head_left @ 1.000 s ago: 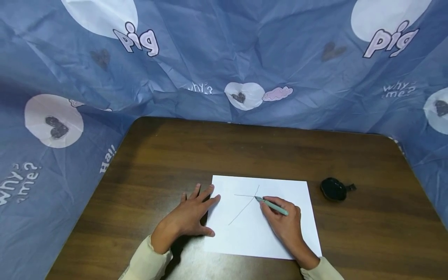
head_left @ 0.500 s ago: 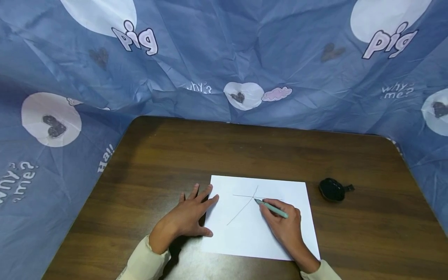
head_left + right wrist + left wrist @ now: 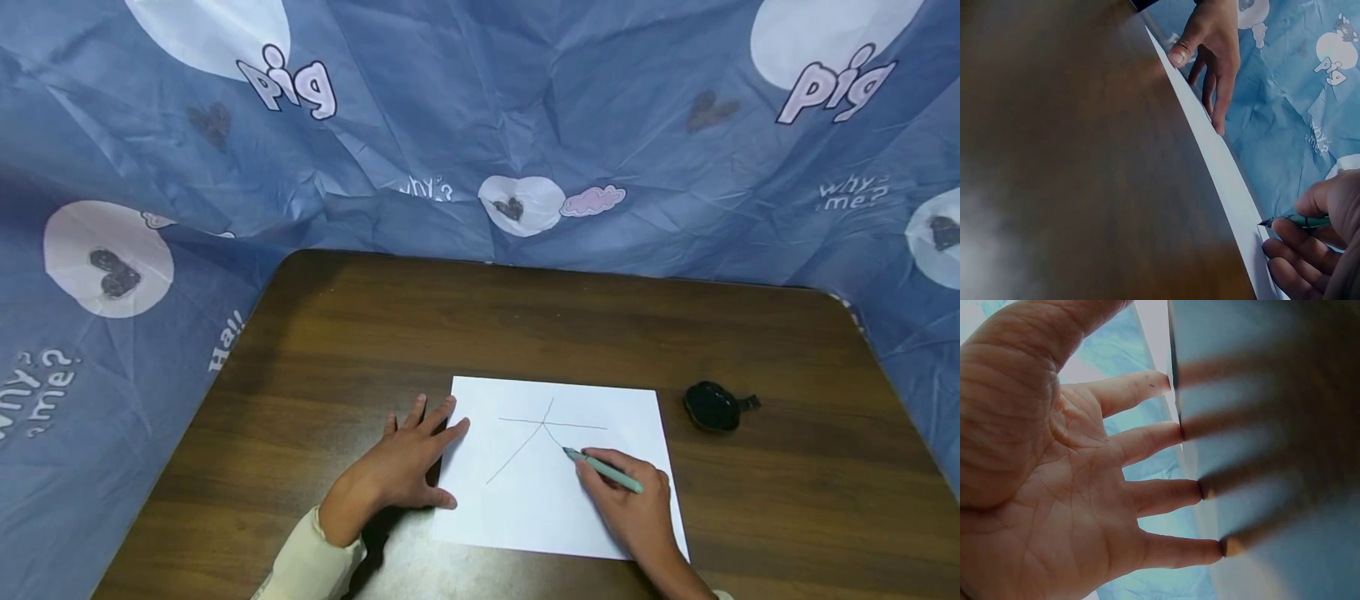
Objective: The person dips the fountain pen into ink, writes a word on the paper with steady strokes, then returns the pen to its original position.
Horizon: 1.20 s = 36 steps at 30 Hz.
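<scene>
A white sheet of paper (image 3: 517,517) lies on the table, bearing several thin dark lines that meet near its upper middle. My right hand (image 3: 630,500) pinches a light green pen (image 3: 611,473), its dark tip at the lower end of a short slanting line. In the right wrist view the pen (image 3: 1310,221) sits between thumb and fingers, tip down at the paper (image 3: 1216,162). My left hand (image 3: 401,467) rests with spread, straight fingers at the sheet's left edge, thumb and index finger on the paper. The left wrist view shows its palm (image 3: 1079,487) and fingertips touching the tabletop.
A small black pan-shaped dish (image 3: 712,407) with a short handle stands right of the paper. The brown wooden table (image 3: 420,317) has rounded far corners. A blue printed cloth (image 3: 420,108) hangs behind it and along both sides.
My right hand has moved right and toward me with the pen. The horizontal line shows its full length, and a short slanting line now runs down from the crossing. The left hand stays put.
</scene>
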{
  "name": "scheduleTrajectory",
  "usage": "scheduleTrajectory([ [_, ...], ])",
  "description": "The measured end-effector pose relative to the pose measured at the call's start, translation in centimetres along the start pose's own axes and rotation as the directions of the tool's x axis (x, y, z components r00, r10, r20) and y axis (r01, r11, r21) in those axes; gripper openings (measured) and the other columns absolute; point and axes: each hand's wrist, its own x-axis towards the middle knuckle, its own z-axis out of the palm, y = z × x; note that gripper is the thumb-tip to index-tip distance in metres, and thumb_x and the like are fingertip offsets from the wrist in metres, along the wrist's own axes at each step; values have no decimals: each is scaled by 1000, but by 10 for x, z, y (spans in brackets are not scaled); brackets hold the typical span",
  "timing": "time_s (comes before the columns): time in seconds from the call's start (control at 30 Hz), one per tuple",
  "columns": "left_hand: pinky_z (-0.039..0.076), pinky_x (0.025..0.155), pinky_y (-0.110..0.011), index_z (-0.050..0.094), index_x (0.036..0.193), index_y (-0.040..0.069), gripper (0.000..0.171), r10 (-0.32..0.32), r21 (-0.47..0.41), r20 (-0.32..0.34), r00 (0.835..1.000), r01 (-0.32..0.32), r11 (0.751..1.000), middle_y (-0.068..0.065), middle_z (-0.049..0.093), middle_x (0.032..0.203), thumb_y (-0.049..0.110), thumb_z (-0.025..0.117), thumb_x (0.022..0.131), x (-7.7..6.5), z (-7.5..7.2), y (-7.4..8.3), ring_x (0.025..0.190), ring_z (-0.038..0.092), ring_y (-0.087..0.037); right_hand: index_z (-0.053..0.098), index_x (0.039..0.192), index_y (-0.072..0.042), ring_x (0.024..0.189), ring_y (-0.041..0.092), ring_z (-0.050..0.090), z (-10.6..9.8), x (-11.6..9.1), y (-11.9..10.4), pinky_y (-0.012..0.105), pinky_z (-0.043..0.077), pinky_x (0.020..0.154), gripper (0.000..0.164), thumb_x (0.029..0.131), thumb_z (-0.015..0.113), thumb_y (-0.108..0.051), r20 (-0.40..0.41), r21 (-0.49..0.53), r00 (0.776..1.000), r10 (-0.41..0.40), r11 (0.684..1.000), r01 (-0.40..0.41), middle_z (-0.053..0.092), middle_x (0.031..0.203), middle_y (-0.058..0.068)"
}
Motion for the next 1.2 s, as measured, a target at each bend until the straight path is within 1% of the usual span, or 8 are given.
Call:
scheduleTrajectory([
  [0.13,18,101,-79,38,155,16,99,2,5,3,1000,-2,1000,-12,17,165,46,86,74,0,1,-1,146,9,-52,81,93,-12,72,6,68,-9,-6,3,21,52,63,13,80,84,-12,9,-27,999,34,999,-33,77,87,-5],
  [0.3,18,101,-79,37,155,16,100,7,12,5,1000,-7,1000,-12,17,165,47,86,74,0,1,-1,146,9,-52,80,93,-10,74,8,69,-20,-13,5,19,53,66,13,80,84,-10,24,-27,996,90,996,-90,77,89,-2],
  [0.5,17,102,-79,37,155,16,99,10,17,8,1000,-10,1000,-13,17,165,47,86,75,0,1,-1,146,9,-53,79,98,-10,76,9,68,-34,-20,5,21,53,67,13,85,80,-11,79,-45,979,188,982,-185,76,93,1],
  [0.63,18,101,-79,38,155,14,99,16,6,5,1000,-16,1000,-15,16,165,46,86,75,-1,1,-1,145,9,-54,79,99,-9,74,10,67,-41,-24,9,22,54,66,14,85,79,-9,95,-39,971,218,976,-215,76,95,3],
  [0.77,18,101,-80,37,155,14,98,23,-7,7,1000,-23,1000,-15,16,165,44,86,76,2,0,0,145,9,-54,79,100,-9,77,11,68,-50,-25,13,20,54,67,14,85,79,-10,111,-43,960,256,967,-253,76,97,4],
  [0.93,17,101,-80,37,155,14,97,35,-27,7,999,-35,999,-15,15,165,43,85,77,5,-1,2,145,8,-53,79,99,-9,84,8,70,-58,-26,16,18,52,70,15,86,79,-14,99,-89,954,282,958,-274,76,98,5],
  [1.13,17,101,-79,37,155,15,98,15,-21,24,1000,-15,1000,-14,15,165,45,86,76,1,1,0,146,6,-52,79,99,-9,81,7,69,-60,-30,16,21,53,68,16,85,81,-17,109,-78,952,285,957,-278,77,96,5],
  [1.2,17,101,-80,37,155,14,98,21,-26,19,1000,-20,999,-14,15,165,45,86,76,0,1,-1,146,6,-53,79,98,-8,80,7,69,-60,-30,17,21,53,68,16,85,81,-16,107,-77,952,286,957,-279,77,95,5],
])
